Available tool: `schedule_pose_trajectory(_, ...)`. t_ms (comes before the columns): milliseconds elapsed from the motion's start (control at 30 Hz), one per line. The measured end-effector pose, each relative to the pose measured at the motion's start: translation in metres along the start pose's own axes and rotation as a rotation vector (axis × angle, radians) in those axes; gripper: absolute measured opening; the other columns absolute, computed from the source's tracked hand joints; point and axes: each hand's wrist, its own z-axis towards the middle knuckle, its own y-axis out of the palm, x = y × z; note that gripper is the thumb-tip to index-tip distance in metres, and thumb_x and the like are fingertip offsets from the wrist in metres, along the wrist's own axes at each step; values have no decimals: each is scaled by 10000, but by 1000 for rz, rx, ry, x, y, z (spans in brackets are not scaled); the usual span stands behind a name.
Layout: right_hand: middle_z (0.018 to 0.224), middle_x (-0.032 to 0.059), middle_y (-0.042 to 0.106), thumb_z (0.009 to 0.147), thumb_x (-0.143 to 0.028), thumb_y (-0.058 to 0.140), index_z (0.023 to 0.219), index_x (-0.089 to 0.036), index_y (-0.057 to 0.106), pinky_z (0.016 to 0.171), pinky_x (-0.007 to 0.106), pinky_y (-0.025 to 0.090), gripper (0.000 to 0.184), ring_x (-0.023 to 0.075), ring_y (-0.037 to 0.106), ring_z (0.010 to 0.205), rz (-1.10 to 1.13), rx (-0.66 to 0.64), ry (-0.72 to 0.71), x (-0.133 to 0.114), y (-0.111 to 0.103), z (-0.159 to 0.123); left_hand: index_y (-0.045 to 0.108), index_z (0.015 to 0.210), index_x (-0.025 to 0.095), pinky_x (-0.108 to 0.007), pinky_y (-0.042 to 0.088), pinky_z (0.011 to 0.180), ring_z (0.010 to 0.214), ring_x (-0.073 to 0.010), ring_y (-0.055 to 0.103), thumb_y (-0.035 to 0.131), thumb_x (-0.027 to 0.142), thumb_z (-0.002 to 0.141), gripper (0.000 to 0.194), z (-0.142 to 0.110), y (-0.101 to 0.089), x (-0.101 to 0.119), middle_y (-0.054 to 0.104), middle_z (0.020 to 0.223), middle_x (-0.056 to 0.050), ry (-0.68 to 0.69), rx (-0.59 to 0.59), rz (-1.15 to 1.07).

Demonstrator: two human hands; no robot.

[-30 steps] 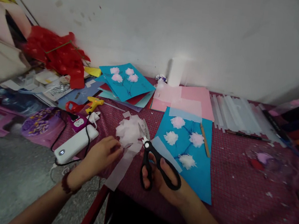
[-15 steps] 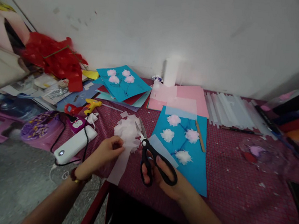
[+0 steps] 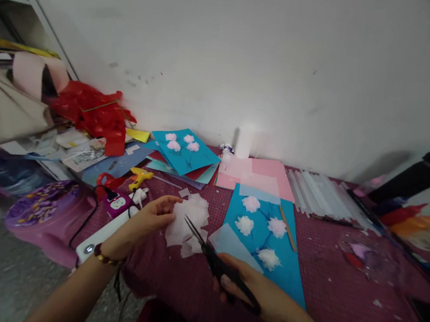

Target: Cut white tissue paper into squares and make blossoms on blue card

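Black-handled scissors (image 3: 236,285) are gripped in my right hand (image 3: 251,287), their blades pointing up and left over white tissue paper. My left hand (image 3: 154,216) has thumb and forefinger at the left edge of the white tissue paper (image 3: 186,223), seeming to pinch it. Cut tissue pieces lie in a loose pile beneath and around it. Right of the pile lies a blue sheet (image 3: 285,270) with drawn branches and several fluffy tissue flowers (image 3: 267,259). A translucent paper piece (image 3: 233,245) overlaps its left edge, and a thin wooden stick (image 3: 287,228) rests on it.
Behind are a second blue flower picture (image 3: 184,152), pink paper (image 3: 277,172) and a white cylinder (image 3: 244,144). To the left sit a yellow glue gun (image 3: 140,177), a white power bank (image 3: 99,238) and a purple stool (image 3: 44,212). Clear plastic strips (image 3: 317,195) lie at right.
The scissors have swung lower and their blades have come closer together. The tissue strip hanging below my left hand no longer shows there. The view has tilted upward.
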Motion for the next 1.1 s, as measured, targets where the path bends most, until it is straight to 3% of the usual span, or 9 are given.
schedule_pose_trajectory(133,799,36,557,834,-547,580,1101,-148,569,523,239,366,480,113,518,613,-50,-17,40,-11,-6,10,524,1164,145,-195,284,461,481,-67,405,646,210,701,484,7,-6,1,465,603,88,4,-102,226)
schedule_pose_trajectory(233,763,28,550,840,-520,594,1061,-139,580,508,235,363,442,104,516,580,-105,-32,68,-16,-11,17,520,1195,138,-199,260,444,463,-70,382,597,180,709,493,13,-7,-1,450,572,93,1,-144,345)
schedule_pose_trajectory(433,726,26,577,843,-522,600,966,-145,574,473,220,356,398,96,532,542,-13,4,141,-11,-18,19,559,1190,171,-203,288,455,499,-90,424,551,256,786,413,20,-9,-18,489,608,63,41,-175,266)
schedule_pose_trajectory(600,712,13,588,830,-550,609,1005,-136,562,466,194,381,451,81,541,529,73,4,178,4,-22,19,391,1374,196,-200,361,522,623,-109,533,619,152,694,719,17,-10,-42,643,821,-6,34,-313,225)
schedule_pose_trajectory(700,722,21,594,827,-564,602,988,-124,570,473,191,379,469,77,545,529,34,3,178,7,-24,20,363,1407,169,-199,363,511,596,-111,525,542,73,660,773,14,-7,-51,640,749,9,71,-266,317)
schedule_pose_trajectory(800,721,24,591,827,-568,601,996,-123,576,496,204,389,477,84,547,534,34,17,182,4,-24,18,469,1338,154,-195,342,479,555,-107,494,520,75,652,693,12,-6,-51,593,678,30,117,-178,337)
schedule_pose_trajectory(967,752,37,595,837,-584,575,1070,-143,576,521,233,384,499,106,548,569,95,78,167,5,-18,4,570,1223,161,-194,327,466,536,-99,467,543,104,646,580,12,-10,-39,554,652,41,129,-79,239)
schedule_pose_trajectory(1100,894,101,642,845,-613,530,1186,-178,572,636,327,457,554,190,614,717,134,31,179,10,-8,-16,583,1150,143,-199,331,464,536,-93,471,580,128,630,519,15,-11,-29,561,684,33,100,15,107)
